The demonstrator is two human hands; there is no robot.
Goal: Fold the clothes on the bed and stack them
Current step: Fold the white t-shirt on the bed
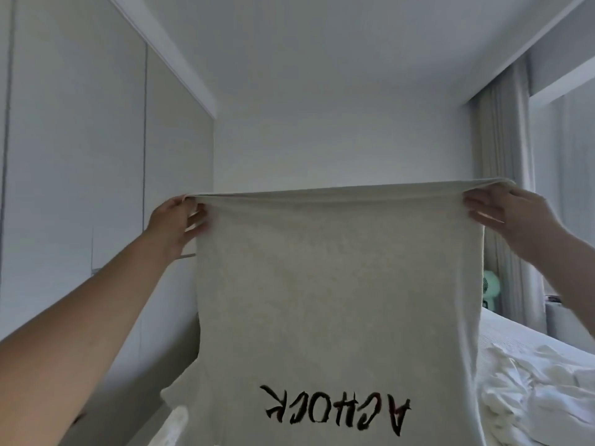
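Fingers of the left hand (175, 220) are pinched on the upper left corner of a pale grey T-shirt (335, 294), thumb side over the hem and fingertips curled against the cloth below it. Fingers of the right hand (512, 217) are clamped on the upper right corner in the same manner, with several fingertips (476, 201) lying flat on the near face of the fabric.

Garment position: held up in the air at arm's length, in front of the camera, stretched taut between the two hands along its top edge. It hangs straight down from that edge and runs out of the picture at the bottom. Black lettering (335, 408) with some red marks is printed near the lower part and reads upside down, so the shirt hangs inverted, hem uppermost. A sleeve (180, 387) juts out at the lower left.

Surroundings: a bed (515, 336) with white covering lies to the lower right, partly behind the shirt, and bears a rumpled heap of white cloth (531, 391). Pale wardrobe doors (80, 156) line the left side. Curtains (502, 175) hang at the right, with a small mint-green fan (491, 286) beside them.
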